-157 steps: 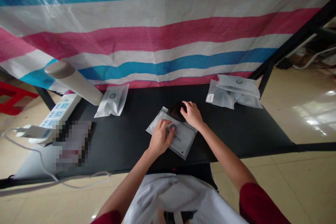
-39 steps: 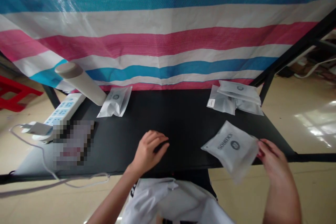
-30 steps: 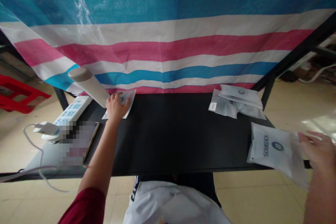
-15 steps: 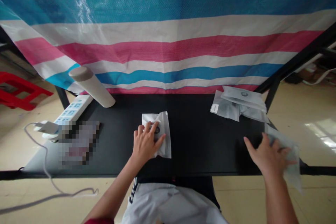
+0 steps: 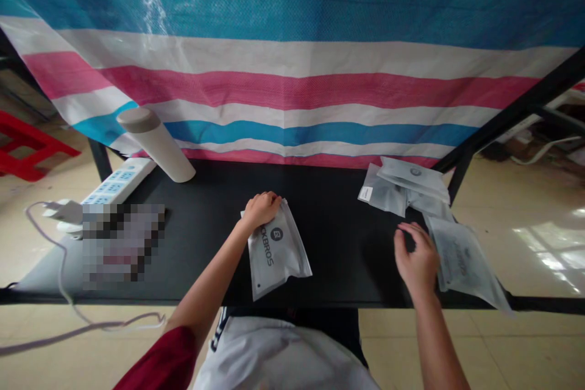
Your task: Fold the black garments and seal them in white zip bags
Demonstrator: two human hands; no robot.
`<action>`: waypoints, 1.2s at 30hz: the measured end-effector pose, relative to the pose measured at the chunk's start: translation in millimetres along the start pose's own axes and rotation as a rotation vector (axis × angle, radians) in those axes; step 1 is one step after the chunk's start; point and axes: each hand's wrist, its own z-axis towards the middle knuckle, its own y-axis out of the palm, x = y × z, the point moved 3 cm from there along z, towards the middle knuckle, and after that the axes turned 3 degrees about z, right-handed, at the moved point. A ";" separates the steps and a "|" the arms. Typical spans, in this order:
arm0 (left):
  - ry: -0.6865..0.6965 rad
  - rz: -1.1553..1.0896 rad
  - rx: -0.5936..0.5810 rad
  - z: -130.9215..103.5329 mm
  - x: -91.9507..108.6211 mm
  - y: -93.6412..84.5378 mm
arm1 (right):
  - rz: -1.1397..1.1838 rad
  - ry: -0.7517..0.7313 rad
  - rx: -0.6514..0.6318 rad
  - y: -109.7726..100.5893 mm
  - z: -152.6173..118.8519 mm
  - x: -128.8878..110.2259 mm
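A frosted zip pouch with dark lettering and a round logo [image 5: 278, 259] lies near the middle of the black table [image 5: 333, 231]. My left hand [image 5: 262, 208] is closed on its far edge, fingers curled over the top. Over the right part of the table hovers my right hand [image 5: 418, 256], with nothing in it; thumb and fingers are bent but apart. Just to its right, another frosted pouch [image 5: 461, 259] lies partly over the table's right front edge. Behind it several more pouches [image 5: 414, 180] are stacked, one with a small white label.
At the left stand a white bottle with a grey lid [image 5: 155, 143] and a power strip [image 5: 121, 180] with a plugged-in charger [image 5: 66, 210] and cable. A blurred-out flat object [image 5: 125, 244] lies beside them. A striped tarp [image 5: 283, 91] hangs behind the table.
My left hand has moved to the pouch's far edge, and the pouch now sits nearer and turned. My right hand has come left, off the right-hand pouch, which now lies at the table's edge.
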 end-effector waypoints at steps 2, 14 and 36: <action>0.047 -0.032 -0.051 -2.1 6.0 7.4 | 0.268 0.062 -0.267 36.1 -3.6 -40.1; 0.151 -0.238 0.044 -30.0 16.5 20.2 | 0.414 0.012 -0.835 145.0 -14.2 -171.7; 0.132 -0.190 0.385 -75.4 3.5 12.0 | 0.918 0.393 -0.994 121.6 -51.6 -131.2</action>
